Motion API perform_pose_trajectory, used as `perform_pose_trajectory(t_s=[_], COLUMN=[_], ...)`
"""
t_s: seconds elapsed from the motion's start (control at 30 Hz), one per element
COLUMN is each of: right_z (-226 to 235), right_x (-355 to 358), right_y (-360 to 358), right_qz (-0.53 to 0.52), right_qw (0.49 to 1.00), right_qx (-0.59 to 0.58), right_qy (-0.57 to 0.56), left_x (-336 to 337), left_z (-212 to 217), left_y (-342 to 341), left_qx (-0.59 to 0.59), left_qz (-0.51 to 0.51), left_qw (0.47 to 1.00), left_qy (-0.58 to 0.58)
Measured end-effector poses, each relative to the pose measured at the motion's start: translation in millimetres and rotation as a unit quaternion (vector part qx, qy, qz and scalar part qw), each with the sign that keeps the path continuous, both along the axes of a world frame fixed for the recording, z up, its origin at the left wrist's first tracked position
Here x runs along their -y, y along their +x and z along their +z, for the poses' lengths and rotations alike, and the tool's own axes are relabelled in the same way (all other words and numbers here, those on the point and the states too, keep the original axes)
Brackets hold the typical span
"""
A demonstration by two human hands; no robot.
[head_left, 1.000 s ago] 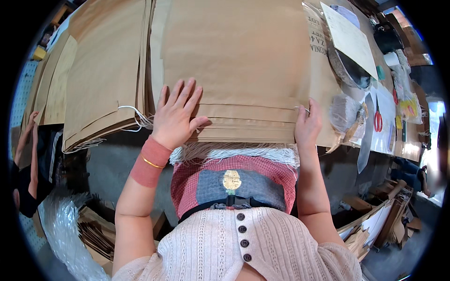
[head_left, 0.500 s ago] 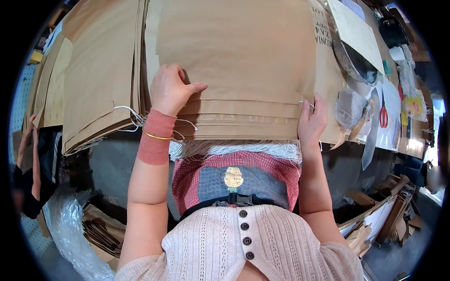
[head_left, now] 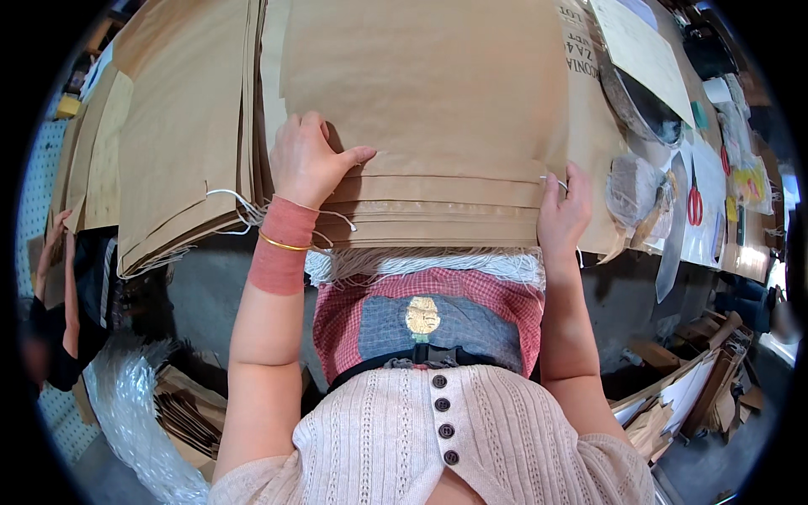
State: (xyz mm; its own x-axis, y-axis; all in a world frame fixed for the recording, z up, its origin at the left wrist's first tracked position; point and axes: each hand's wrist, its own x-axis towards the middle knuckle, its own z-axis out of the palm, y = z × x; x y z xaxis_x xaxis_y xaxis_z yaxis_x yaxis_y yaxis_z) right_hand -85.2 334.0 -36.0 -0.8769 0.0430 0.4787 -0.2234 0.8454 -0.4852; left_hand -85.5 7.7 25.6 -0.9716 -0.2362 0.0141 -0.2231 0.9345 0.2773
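A stack of brown paper sacks lies in front of me, its layered lower edges stepped toward me. My left hand rests on the stack's left part, with fingers bent down and the thumb stretched out to the right, apart from them. At the lower right corner, my right hand has thumb and fingers closed on a thin white string. The string shows beside the thumb and hangs out below the hand. A bundle of white strings hangs under the front edge, over my checked apron.
Another sack stack with strings through its corner stands left. To the right lie red-handled scissors, a long blade, a wrapped bundle and papers. Another person's arm shows far left. Clear plastic wrap sits low left.
Both hands keep nearly the same places and poses. The right hand's thumb and fingers have shifted very slightly at the sack corner. The whole view has shifted a little.
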Motion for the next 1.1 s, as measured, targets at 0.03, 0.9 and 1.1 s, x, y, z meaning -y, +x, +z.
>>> perform_pose_trajectory(t_s=[0.03, 0.9, 1.1], right_z=[0.0, 0.2, -1.2], right_x=[0.0, 0.2, -0.1], right_y=[-0.1, 0.6, 0.8], right_qz=[0.001, -0.001, -0.001], right_qw=[1.0, 1.0, 1.0], right_qx=[-0.002, 0.022, 0.018], right_qy=[0.002, -0.019, -0.023], left_x=[-1.1, 3.2, 22.1], left_z=[0.5, -6.4, -5.8], left_y=[0.0, -2.0, 5.2], left_qx=[-0.005, -0.062, -0.025], left_qz=[0.0, -0.049, -0.016], left_qw=[1.0, 0.996, 1.0], left_qy=[-0.006, -0.038, 0.005])
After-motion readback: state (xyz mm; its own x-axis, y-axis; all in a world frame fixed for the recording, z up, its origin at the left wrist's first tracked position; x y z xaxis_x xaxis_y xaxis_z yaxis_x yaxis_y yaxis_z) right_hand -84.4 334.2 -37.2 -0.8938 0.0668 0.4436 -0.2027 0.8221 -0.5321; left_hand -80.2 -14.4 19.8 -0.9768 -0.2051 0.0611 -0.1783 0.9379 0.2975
